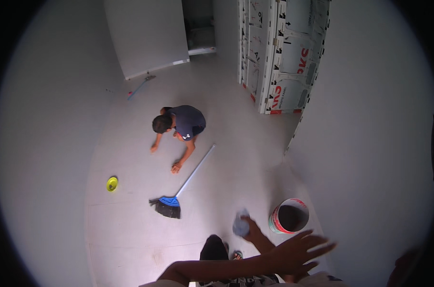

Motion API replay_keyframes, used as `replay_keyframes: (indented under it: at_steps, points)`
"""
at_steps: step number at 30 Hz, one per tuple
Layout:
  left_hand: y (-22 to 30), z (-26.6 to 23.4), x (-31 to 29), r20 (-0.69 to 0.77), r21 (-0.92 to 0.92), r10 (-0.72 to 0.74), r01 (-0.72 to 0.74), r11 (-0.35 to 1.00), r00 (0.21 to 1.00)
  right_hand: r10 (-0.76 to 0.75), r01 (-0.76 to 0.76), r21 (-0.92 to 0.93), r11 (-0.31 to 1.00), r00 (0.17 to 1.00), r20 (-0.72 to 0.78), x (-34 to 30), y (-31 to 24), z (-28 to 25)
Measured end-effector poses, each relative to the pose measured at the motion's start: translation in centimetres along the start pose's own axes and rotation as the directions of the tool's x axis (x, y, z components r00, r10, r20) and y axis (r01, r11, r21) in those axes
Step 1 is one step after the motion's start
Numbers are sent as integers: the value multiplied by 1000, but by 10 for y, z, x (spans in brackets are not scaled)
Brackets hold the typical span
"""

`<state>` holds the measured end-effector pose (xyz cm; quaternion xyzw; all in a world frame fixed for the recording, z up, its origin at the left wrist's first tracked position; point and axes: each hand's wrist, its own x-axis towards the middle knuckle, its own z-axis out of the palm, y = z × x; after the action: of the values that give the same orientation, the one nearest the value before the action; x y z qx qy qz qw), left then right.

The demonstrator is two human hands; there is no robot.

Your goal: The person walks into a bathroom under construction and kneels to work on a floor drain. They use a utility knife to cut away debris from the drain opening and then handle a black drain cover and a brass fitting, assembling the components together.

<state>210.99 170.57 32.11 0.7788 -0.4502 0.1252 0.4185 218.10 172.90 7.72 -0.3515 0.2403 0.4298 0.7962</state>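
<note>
My right hand (253,230) grips a pale blue-grey, see-through item (240,223), perhaps a plastic bottle or cup; blur hides its exact kind. Crossing over the right forearm, my left arm reaches from the lower left toward the right. At its end, my left hand (305,251) is spread with nothing in it. Just beyond that hand stands an open bucket (274,221) with a red and white rim and a dark inside. A broom (168,208) with a blue head and dark bristles lies on the floor ahead to the left.
Another person (186,122) crouches ahead, both hands near the floor. A small yellow bowl (112,184) sits at the left, and a second long-handled tool (139,89) lies farther back. Film-wrapped door panels (286,62) stand at the right. Grey walls (370,119) flank the floor.
</note>
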Motion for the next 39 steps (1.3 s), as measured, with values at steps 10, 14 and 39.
replay_keyframes:
  at_steps: [10,14,39]
  points:
    - [-250,-33,-13,360,134,-159,118,984,919,-303,166,288,943,787,538,133,-246,147]
    - [-344,-77,11,269,50,-80,69,996,960,-401,129,406,905,579,710,210,-327,158]
    - [-810,-176,340,566,-8,55,-62,998,823,-570,561,109,820,790,226,475,-801,194]
